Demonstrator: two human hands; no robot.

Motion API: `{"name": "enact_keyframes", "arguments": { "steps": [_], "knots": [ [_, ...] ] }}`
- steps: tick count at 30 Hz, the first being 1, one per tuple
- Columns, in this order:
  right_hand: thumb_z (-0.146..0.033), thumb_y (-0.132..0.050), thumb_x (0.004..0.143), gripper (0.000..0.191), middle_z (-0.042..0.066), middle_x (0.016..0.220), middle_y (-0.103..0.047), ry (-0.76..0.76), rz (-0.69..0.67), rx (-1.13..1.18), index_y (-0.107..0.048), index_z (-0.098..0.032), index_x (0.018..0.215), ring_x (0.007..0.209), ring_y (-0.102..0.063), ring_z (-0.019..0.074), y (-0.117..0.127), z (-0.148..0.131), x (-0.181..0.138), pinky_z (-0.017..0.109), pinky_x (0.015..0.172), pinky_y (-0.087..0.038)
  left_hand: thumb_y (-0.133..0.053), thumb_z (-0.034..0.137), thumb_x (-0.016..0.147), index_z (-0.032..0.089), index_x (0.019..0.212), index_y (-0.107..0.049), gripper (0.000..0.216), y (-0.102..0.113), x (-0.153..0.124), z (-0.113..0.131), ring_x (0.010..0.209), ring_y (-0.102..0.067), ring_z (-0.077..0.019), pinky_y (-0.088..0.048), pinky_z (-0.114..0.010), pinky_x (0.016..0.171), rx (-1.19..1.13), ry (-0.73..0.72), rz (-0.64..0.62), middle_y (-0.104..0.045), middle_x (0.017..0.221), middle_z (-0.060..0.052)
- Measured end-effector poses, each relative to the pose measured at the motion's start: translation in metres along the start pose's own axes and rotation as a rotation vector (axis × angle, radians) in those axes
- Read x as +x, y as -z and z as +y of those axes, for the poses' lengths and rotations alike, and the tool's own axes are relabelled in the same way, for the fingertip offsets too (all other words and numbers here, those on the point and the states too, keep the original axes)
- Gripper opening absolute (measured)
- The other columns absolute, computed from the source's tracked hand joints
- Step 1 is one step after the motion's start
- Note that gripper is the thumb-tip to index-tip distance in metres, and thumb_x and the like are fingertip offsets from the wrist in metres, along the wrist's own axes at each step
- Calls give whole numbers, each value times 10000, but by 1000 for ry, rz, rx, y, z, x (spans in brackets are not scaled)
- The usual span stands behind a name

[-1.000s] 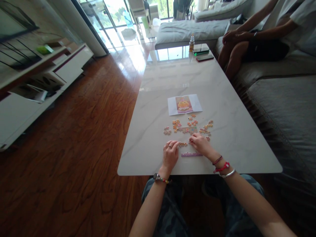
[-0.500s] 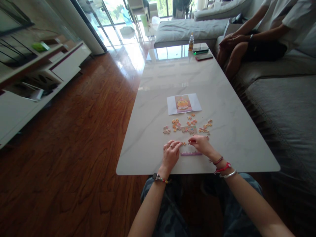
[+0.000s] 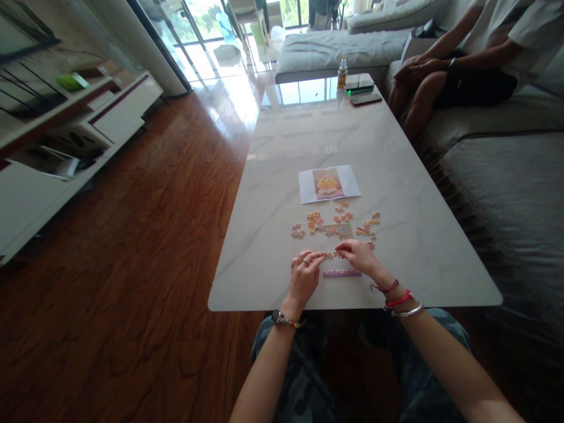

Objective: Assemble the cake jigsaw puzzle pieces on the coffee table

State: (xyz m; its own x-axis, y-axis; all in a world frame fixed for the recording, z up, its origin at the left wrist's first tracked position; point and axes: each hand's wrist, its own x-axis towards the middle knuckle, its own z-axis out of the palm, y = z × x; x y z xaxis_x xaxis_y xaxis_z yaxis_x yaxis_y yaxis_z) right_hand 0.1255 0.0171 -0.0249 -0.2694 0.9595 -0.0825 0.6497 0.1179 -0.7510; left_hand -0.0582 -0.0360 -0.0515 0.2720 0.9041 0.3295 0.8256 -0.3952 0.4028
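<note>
My left hand [image 3: 305,272] rests on the table, its fingertips closed at the left end of a short row of joined jigsaw pieces [image 3: 326,255]. My right hand [image 3: 358,255] pinches a small jigsaw piece [image 3: 337,255] at the right end of that row; the fingers partly cover it. Nearer to me lies a straight purple strip of joined pieces [image 3: 342,274]. Beyond my hands is a pale patterned block of pieces [image 3: 335,230], with loose orange and yellow pieces [image 3: 314,221] around it. A sheet with a printed cartoon picture [image 3: 328,183] lies farther back.
The white marble-look table [image 3: 264,247] has its near edge just before my knees. At its far end stand a drink bottle [image 3: 342,71] and phones [image 3: 365,100]. Another person [image 3: 467,64] sits on the grey sofa [image 3: 506,176] to the right.
My right fingers have shifted very slightly at the row's right end, and the pinched piece lies flatter beside it. My left hand stays almost in place.
</note>
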Motion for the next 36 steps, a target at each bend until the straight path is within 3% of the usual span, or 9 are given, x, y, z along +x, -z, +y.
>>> {"name": "enact_keyframes", "arguments": {
  "steps": [6,11,16,29,36],
  "knots": [
    [-84,-518,696,209,19,695,-655,68,12,54,-631,-167,852,627,-595,114,-2,-2,8,218,597,-455,-449,144,796,250,952,-617,252,3,1,3,1041,-472,-160,-379,-357,914,-13,-3,9,-621,968,-27],
    [-81,-514,710,210,19,698,-645,183,-69,110,-608,-157,882,647,-597,108,-4,-5,28,210,599,-455,-448,151,798,254,970,-611,258,4,1,7,1012,-481,-161,-378,-346,902,5,-3,-32,-618,950,-25],
    [-53,-515,697,217,13,662,-630,236,-154,27,-617,-143,866,596,-575,97,-5,-13,42,193,565,-424,-443,166,807,265,1024,-588,280,3,0,8,1024,-477,-166,-375,-346,897,42,-8,-38,-617,988,-25],
    [-54,-498,708,211,28,649,-638,281,-160,-98,-631,-130,851,554,-539,90,-15,-10,44,182,535,-390,-430,150,807,282,1102,-542,342,2,-1,10,1043,-465,-185,-372,-343,869,89,7,-73,-603,1014,-34],
    [-59,-484,740,189,62,750,-641,420,-75,-208,-633,-132,831,676,-576,127,-18,-8,39,220,628,-424,-441,140,794,283,1143,-515,384,-2,-1,11,1042,-460,-208,-367,-354,842,134,5,-77,-596,1031,-44]
  ]
}}
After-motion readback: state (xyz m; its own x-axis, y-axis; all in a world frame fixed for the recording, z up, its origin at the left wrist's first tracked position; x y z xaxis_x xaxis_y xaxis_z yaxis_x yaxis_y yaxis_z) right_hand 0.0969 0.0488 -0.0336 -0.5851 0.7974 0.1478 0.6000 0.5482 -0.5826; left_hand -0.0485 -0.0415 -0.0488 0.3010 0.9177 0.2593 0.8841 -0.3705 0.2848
